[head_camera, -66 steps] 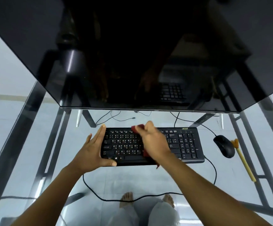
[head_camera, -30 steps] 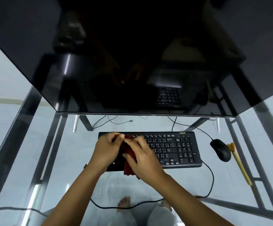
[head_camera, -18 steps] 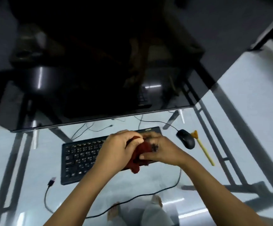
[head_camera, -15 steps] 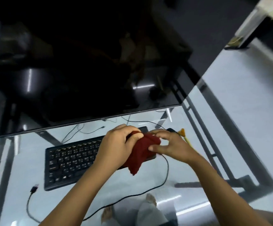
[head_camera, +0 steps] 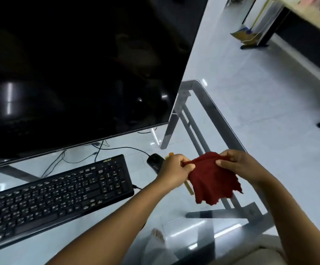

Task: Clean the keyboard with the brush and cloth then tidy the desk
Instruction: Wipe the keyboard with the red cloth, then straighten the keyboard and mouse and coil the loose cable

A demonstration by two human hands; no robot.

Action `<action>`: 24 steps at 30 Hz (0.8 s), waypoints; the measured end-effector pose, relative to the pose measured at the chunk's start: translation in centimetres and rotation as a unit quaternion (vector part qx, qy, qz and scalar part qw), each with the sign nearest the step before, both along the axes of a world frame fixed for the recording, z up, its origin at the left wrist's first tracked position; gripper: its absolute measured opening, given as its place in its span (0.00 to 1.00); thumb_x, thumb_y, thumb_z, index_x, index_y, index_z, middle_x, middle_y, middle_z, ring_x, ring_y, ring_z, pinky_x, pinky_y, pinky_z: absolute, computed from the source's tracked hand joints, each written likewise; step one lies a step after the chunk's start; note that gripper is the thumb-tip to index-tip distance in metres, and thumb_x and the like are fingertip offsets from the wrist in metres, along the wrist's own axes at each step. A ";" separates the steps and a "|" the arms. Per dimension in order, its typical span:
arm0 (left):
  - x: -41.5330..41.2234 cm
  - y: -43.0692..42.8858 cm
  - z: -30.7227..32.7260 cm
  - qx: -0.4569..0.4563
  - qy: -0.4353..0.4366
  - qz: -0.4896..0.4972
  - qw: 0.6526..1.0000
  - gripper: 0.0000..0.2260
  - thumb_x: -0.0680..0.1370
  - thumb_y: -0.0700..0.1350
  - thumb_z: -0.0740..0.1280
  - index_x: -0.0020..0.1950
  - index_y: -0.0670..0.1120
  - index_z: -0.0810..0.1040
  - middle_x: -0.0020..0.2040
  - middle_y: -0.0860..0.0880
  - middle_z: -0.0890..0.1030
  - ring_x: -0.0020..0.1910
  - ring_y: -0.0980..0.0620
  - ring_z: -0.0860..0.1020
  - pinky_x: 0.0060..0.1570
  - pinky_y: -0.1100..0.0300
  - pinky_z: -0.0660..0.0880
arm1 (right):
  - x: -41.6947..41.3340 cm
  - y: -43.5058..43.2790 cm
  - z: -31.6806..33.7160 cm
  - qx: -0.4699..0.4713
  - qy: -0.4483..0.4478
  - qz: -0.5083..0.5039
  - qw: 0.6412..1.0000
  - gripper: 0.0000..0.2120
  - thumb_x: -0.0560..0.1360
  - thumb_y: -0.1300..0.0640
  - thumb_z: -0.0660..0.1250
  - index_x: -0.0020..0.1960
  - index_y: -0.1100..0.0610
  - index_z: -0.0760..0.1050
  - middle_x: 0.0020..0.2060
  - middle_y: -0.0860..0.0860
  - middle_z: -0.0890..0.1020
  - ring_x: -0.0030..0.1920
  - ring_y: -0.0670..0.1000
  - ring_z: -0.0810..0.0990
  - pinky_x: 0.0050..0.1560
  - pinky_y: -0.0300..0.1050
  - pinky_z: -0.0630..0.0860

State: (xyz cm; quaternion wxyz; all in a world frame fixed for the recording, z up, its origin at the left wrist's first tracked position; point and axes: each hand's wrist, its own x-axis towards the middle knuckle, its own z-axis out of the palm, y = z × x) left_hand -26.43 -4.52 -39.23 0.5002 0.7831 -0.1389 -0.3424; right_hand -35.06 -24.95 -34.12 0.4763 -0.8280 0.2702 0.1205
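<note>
A dark red cloth (head_camera: 213, 183) hangs in the air over the right part of the glass desk (head_camera: 176, 217). My left hand (head_camera: 174, 172) pinches its upper left edge and my right hand (head_camera: 237, 166) pinches its upper right edge. The black keyboard (head_camera: 55, 196) lies flat on the desk to the left of both hands, not touched. Only the yellow bristle tip (head_camera: 170, 154) and a piece of the yellow handle (head_camera: 189, 189) of the brush show behind my left hand.
A black mouse (head_camera: 155, 161) sits just right of the keyboard, its cable running back under the large dark monitor (head_camera: 78, 69). The desk's right edge and metal frame (head_camera: 220, 119) lie close to my right hand. Bare feet show through the glass.
Both hands lifted the cloth off the keyboard and carried it right, past the mouse. The cloth went from bunched to spread between the hands. The view swung right.
</note>
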 end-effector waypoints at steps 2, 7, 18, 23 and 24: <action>0.9 -2.0 -1.0 0.072 -0.077 -0.017 0.994 0.07 0.78 0.48 0.67 0.52 0.47 0.80 0.48 0.50 0.83 0.47 0.51 0.80 0.49 0.58 0.76 | 1.5 -1.5 -2.1 -0.042 0.019 -0.013 0.999 0.04 0.76 0.58 0.72 0.45 0.59 0.80 0.38 0.53 0.84 0.38 0.48 0.80 0.38 0.39 0.76; 3.0 -4.3 -3.4 0.181 -0.281 -0.035 0.942 0.08 0.80 0.48 0.64 0.56 0.49 0.80 0.50 0.50 0.84 0.54 0.46 0.76 0.54 0.54 0.67 | 5.2 -2.9 -6.9 -0.136 0.027 -0.032 0.990 0.05 0.75 0.54 0.71 0.49 0.54 0.81 0.46 0.52 0.84 0.50 0.54 0.81 0.53 0.50 0.78; 4.1 2.8 -3.2 0.126 -0.358 -0.009 0.925 0.20 0.80 0.46 0.63 0.72 0.45 0.69 0.70 0.49 0.72 0.71 0.49 0.66 0.72 0.54 0.57 | 5.8 2.2 -6.9 -0.302 -0.009 0.026 0.953 0.22 0.77 0.60 0.66 0.71 0.58 0.70 0.66 0.58 0.75 0.64 0.60 0.74 0.65 0.57 0.72; 4.2 12.2 -3.5 0.163 -0.319 0.072 0.931 0.26 0.81 0.47 0.63 0.77 0.44 0.60 0.77 0.49 0.62 0.78 0.51 0.54 0.76 0.52 0.45 | 7.0 11.5 -6.5 -0.273 -0.102 0.088 0.953 0.21 0.76 0.61 0.68 0.68 0.63 0.73 0.63 0.60 0.77 0.62 0.61 0.76 0.62 0.54 0.72; 4.1 14.1 -3.6 0.175 -0.312 0.081 0.930 0.27 0.81 0.48 0.63 0.77 0.44 0.59 0.78 0.49 0.61 0.78 0.51 0.53 0.76 0.52 0.45 | 7.4 13.6 -6.8 -0.255 -0.106 0.103 0.956 0.21 0.76 0.62 0.68 0.68 0.63 0.72 0.63 0.60 0.77 0.61 0.62 0.77 0.62 0.54 0.72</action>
